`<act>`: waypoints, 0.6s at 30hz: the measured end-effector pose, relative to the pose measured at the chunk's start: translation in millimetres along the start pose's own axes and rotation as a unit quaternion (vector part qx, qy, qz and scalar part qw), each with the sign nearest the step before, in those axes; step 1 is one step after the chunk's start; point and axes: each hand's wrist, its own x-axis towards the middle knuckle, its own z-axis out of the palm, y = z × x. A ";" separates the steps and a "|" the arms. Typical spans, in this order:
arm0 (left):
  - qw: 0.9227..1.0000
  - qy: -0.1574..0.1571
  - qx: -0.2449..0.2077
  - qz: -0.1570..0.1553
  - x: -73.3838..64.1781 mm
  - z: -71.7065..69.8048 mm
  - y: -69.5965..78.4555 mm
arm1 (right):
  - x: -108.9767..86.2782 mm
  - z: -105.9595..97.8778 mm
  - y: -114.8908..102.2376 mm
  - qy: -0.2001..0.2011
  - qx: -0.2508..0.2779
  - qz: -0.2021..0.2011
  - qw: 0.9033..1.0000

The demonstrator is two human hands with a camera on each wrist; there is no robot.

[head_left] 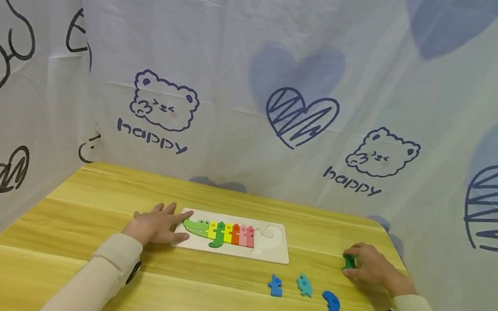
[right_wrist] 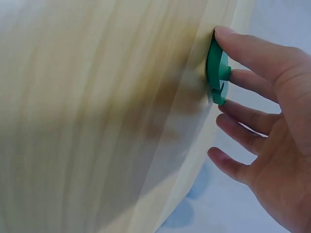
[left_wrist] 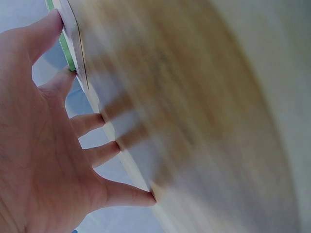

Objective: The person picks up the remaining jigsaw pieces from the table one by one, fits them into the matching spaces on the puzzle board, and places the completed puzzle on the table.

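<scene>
A wooden puzzle board [head_left: 271, 254] lies on the table with a crocodile picture, its head and several coloured body pieces [head_left: 235, 234] set in place. At the board's right end the tail recess is bare. My left hand [head_left: 156, 225] is spread at the left end, thumb and index finger touching the board by the green crocodile head [head_left: 196, 227]. In the left wrist view its other fingertips rest on the tabletop. Off to the right, my right hand [head_left: 371, 265] pinches a dark green puzzle piece [right_wrist: 216, 70] between thumb and fingers, close over the table.
Three loose pieces lie in front of the board to the right: a blue one [head_left: 276, 286], a teal one [head_left: 305, 285] and a curved blue one [head_left: 331, 302]. The wooden table [head_left: 194, 294] ends at a printed cloth [head_left: 234, 122] behind and at the sides.
</scene>
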 end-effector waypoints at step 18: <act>1.000 0.002 0.000 -0.001 1.0 0.8 -0.3 | 43.9 -1.4 -58.5 0.001 -0.005 0.001 1.000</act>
